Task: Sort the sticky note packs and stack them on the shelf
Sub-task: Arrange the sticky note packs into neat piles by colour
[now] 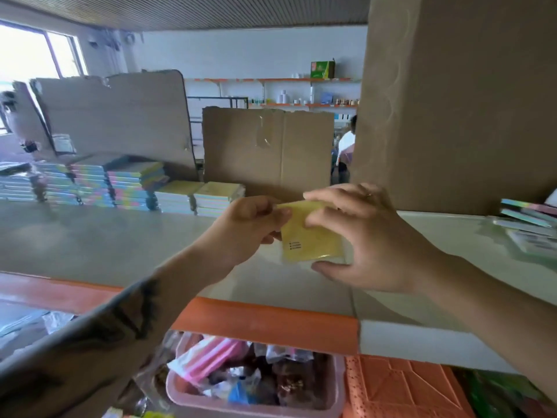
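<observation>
Above shelf, head view: a thin yellow square sticky note pack in clear wrap (312,236) is held in the air between both hands, over the pale grey shelf board with orange front edge (265,324).
Left hand: the left hand (253,227) pinches the pack's upper left corner, fingers curled round the edge.
Right hand: the right hand (370,236) grips the pack's right side, fingers over the top edge and thumb under the lower edge.
Pack position: tilted, printed face toward the camera, clear of the shelf surface and not yet on any pile.
Sorted stock: stacks of pastel-edged sticky note packs (120,185) stand in rows at the back left of the shelf; two yellow-topped stacks (208,197) stand nearest the hands.
Other stock: a loose pile of packs (527,218) lies at the right, beside a tall brown cardboard box (458,101).
Below shelf: a pink plastic tub of wrapped goods (259,384).
Step in hand, judged: identifying the pack by colour, then placing it on a matching stack.
Handling advice: match it to the yellow-topped stacks; level the pack before lowering; square its edges to the stack beneath; release one hand first so the slick wrap does not slide.
Risk, judged: a skewed pack could tip a tall stack.
</observation>
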Motion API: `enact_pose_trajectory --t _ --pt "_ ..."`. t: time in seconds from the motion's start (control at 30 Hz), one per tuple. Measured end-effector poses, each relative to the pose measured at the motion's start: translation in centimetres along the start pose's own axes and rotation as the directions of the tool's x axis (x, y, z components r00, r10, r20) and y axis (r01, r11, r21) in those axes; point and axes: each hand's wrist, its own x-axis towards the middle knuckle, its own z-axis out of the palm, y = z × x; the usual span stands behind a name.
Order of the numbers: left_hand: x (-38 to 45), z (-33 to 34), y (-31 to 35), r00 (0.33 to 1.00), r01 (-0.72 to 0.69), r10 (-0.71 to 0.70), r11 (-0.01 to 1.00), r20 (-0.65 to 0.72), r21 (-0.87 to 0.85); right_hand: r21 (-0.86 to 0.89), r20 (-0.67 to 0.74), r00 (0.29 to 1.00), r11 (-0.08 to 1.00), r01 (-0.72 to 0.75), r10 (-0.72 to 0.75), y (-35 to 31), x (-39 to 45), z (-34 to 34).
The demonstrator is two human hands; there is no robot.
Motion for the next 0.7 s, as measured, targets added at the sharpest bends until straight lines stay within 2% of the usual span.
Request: enact_pose_trajectory --t 0.13,0.3,0.43,0.5,0.57,0.63,0.7 --pt "0.3 -5.8 -1.9 0.998 -0.036 0.032 0.997 0.062 0.07 0.035 0.0 1.0 0.999 0.023 -0.023 -2.4 3.7 2.8" --pt "-0.6 -12.7 -4.8 0.983 -0.144 0.091 0.92 0.161 0.363 0.104 0.108 0.994 0.994 -0.014 0.002 -5.0 7.7 6.3" --pt "-1.6 -18.3 -6.4 0.988 -0.07 -0.041 0.75 0.151 0.657 0.244 0.107 0.987 0.96 -0.139 0.116 -5.4 12.0 8.1" --pt "-2.1 -20.1 -6.4 0.979 -0.067 -0.121 0.574 0.166 0.816 0.275 0.088 0.979 0.94 -0.2 0.183 -4.7 14.8 9.0" --pt "-2.3 -21.1 -6.6 0.956 -0.089 -0.219 0.422 0.196 0.902 0.277 0.097 0.966 0.926 -0.257 0.239 -3.6 17.8 9.8" --pt "-2.6 -21.5 -7.1 0.935 -0.092 -0.285 0.384 0.213 0.919 0.266 0.136 0.947 0.91 -0.318 0.291 -2.2 20.3 10.7" --pt "-2.9 -21.7 -7.6 0.925 -0.082 -0.31 0.399 0.218 0.913 0.282 0.216 0.913 0.873 -0.397 0.346 -0.8 22.1 11.8"
